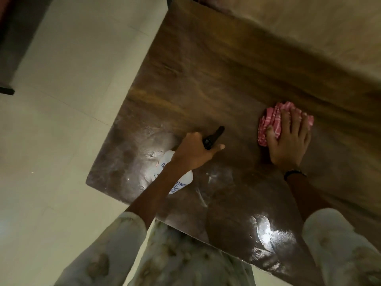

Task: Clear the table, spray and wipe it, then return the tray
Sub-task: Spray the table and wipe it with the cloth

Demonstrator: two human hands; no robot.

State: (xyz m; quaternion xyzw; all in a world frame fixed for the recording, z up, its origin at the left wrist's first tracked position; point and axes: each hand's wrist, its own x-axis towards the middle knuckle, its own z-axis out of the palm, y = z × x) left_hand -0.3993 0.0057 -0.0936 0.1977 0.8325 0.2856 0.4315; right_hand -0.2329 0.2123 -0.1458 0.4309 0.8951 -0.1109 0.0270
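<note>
A dark wooden table (206,83) fills the middle of the view, its near part shiny and streaked with wet marks. My left hand (195,151) grips the black trigger head of a white spray bottle (177,182), whose body shows under my wrist above the table's near left part. My right hand (290,141) presses flat, fingers spread, on a crumpled pink and white cloth (272,122) lying on the table's right side. No tray is in view.
Pale tiled floor (61,120) lies to the left of the table. A dark piece of furniture (12,48) stands at the far left edge. A beige wall or surface (309,27) runs along the table's far right side.
</note>
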